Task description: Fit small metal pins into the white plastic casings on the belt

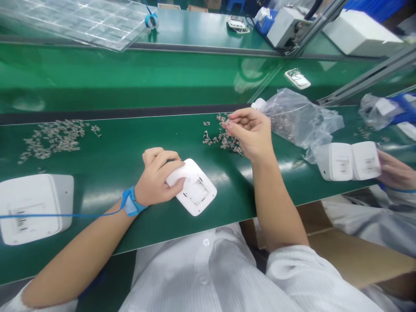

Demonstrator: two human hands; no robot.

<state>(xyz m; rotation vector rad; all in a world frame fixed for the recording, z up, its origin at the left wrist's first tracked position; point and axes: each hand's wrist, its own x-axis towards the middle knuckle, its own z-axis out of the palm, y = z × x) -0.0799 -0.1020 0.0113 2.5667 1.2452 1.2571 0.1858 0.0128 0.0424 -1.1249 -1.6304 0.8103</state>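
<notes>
Presently, the white housing [196, 189] lies tilted on the near middle of the green bench [130, 134], left hand [160, 175] clasping its left corner, thumb across the face. Right hand [251, 132]: thumb and forefinger tips pressed together over the small metal parts [227, 142]; whether one is pinched cannot be told. A clear bag [299, 117] lies right of these. Stacked housings [30, 208] stand near left; a second heap [55, 138] lies beyond them.
</notes>
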